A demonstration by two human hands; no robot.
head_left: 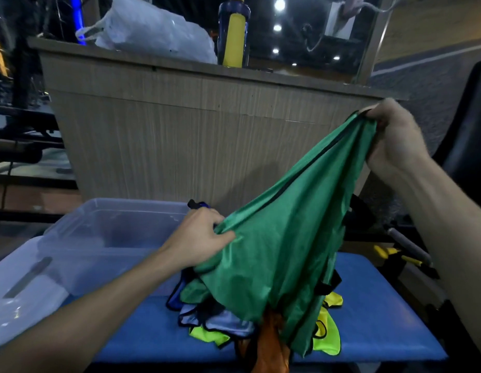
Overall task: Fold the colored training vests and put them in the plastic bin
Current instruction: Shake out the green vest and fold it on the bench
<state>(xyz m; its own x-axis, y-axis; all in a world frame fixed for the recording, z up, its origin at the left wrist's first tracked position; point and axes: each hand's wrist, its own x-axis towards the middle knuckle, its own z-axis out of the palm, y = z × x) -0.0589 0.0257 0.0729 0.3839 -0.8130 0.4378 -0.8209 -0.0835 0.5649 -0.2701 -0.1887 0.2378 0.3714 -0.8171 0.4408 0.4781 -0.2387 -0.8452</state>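
Blue bench carries a clear bin at nine o'clock. Green vest slants, long axis rising toward two o'clock, above the vest pile. Right hand pinches its top; left hand grips its left edge.

Glossy green cloth vest, clear smooth plastic bin, matt wood-grain counter.

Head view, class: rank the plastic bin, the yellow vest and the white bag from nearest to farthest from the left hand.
From the left hand:
1. Plastic bin, just to its left.
2. Yellow vest, below it in the pile on the blue bench.
3. White bag, far up on the wooden counter.
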